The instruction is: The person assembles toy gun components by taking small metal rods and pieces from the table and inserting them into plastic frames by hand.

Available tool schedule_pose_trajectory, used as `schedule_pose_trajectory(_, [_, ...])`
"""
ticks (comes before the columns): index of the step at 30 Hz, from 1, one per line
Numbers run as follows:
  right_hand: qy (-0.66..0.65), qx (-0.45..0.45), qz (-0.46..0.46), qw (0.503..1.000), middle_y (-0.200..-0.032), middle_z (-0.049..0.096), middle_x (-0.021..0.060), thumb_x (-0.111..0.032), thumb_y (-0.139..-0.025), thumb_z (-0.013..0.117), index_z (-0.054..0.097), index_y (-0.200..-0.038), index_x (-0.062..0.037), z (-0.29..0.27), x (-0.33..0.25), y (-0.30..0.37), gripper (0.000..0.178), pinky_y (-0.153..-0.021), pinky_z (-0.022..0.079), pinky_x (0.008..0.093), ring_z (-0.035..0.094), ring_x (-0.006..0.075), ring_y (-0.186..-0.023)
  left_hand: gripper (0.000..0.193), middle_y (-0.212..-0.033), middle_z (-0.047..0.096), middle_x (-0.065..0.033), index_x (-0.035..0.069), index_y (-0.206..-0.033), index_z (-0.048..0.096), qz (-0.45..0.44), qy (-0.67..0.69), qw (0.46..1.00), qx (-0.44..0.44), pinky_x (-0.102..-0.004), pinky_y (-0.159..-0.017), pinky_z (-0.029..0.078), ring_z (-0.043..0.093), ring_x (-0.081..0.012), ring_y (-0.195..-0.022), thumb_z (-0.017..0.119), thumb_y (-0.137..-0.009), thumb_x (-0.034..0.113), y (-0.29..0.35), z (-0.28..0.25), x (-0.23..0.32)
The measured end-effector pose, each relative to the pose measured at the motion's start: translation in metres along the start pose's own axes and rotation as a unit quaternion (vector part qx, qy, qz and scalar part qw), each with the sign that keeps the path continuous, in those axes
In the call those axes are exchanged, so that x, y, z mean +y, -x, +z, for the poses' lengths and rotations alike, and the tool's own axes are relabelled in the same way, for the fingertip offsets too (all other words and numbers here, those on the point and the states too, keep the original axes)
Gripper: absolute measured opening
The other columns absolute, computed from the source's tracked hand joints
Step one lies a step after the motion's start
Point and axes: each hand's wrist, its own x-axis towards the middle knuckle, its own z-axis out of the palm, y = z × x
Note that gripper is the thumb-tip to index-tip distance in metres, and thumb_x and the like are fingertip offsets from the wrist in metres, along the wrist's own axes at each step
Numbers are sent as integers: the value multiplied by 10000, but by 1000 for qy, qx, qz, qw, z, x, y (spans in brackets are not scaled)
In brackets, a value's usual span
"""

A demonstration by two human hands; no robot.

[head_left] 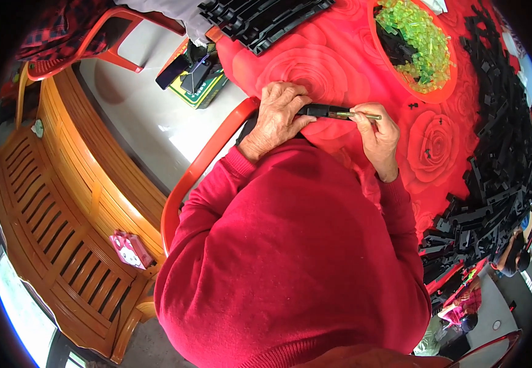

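Note:
My left hand is closed around a long black plastic piece, which points to the right over the red tablecloth. Between the thumb and fingers of my right hand is a thin brass-coloured rod. The rod lies against the right end of the black piece, roughly in line with it. Whether it sits inside the piece or only touches it is too small to tell. My left palm hides the piece's other end.
A red basin of yellow-green translucent bits and black pieces stands at the far right. Black plastic parts are heaped along the right side. Long black parts lie at the far edge. A red chair and wooden bench are left.

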Motion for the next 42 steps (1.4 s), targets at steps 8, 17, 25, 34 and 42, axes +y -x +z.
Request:
schedule_pose_trajectory(8, [76,-44,-43,995,-829,626,101,-32,-849,636,584,-904,-13,8,-8,-7,79,-646,504,283,640,181,-733,392,-1060,582,-47,86,-944,631,-4,8,1000,-4,-407,-883,366,513,-248,-1013,775,-619,249,2,2,-3])
schedule_pose_trajectory(17, [115,-66,-80,988,-794,591,119,-1,-822,641,564,-887,-14,16,-16,-8,101,-607,485,317,614,248,-688,402,-1048,590,-49,73,-951,638,-9,8,1000,-7,-416,-890,381,525,-259,-1004,785,-622,250,3,1,-1])
schedule_pose_trajectory(25, [-36,-25,23,999,-871,636,52,-10,-881,583,601,-938,0,-1,-9,-6,61,-651,503,258,608,105,-738,403,-1046,586,-46,77,-967,633,8,-2,1000,-5,-418,-882,386,522,-262,-1006,777,-633,250,1,2,-2])
schedule_pose_trajectory(34, [-170,164,23,971,-902,606,164,-42,-958,361,508,-895,29,-61,-34,19,175,-714,537,340,642,217,-716,353,-1135,523,-117,64,-982,636,64,-24,997,-41,-450,-905,387,498,-318,-1053,748,-677,203,-15,-17,26])
schedule_pose_trajectory(42, [-192,179,83,961,-910,587,188,-97,-980,380,482,-887,25,-59,-14,43,184,-642,552,359,620,218,-627,297,-1138,520,-147,45,-914,639,88,-28,989,-115,-470,-944,363,461,-333,-1117,736,-679,200,-31,-3,30])
